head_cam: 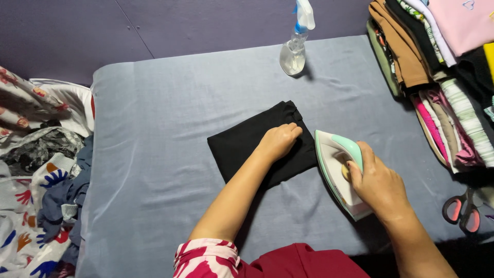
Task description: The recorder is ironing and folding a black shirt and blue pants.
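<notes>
Grey-blue cloth covers the worktop [154,154] from edge to edge, purple wall behind it, and we're looking straight down from the head camera. Dead centre lies a folded black garment [247,146], a neat dark rectangle set at a slant. The left hand [279,140] is down on it, fingers curled under, knuckles pressing its right-hand part flat; it grips nothing. Just beside the garment's right edge sits a white and mint-green iron [339,172], soleplate down on the cloth, and the right hand [378,180] is wrapped around its handle, closed firmly. Whether the iron's edge touches the black fabric, I cannot tell.

Up at the far edge stands a clear spray bottle [296,46], upright. On the right, a tall stack of folded clothes [437,67] in many colours, with pink-handled scissors [460,208] lying below it. On the left, a loose heap of patterned laundry [36,170] spills beside the worktop.
</notes>
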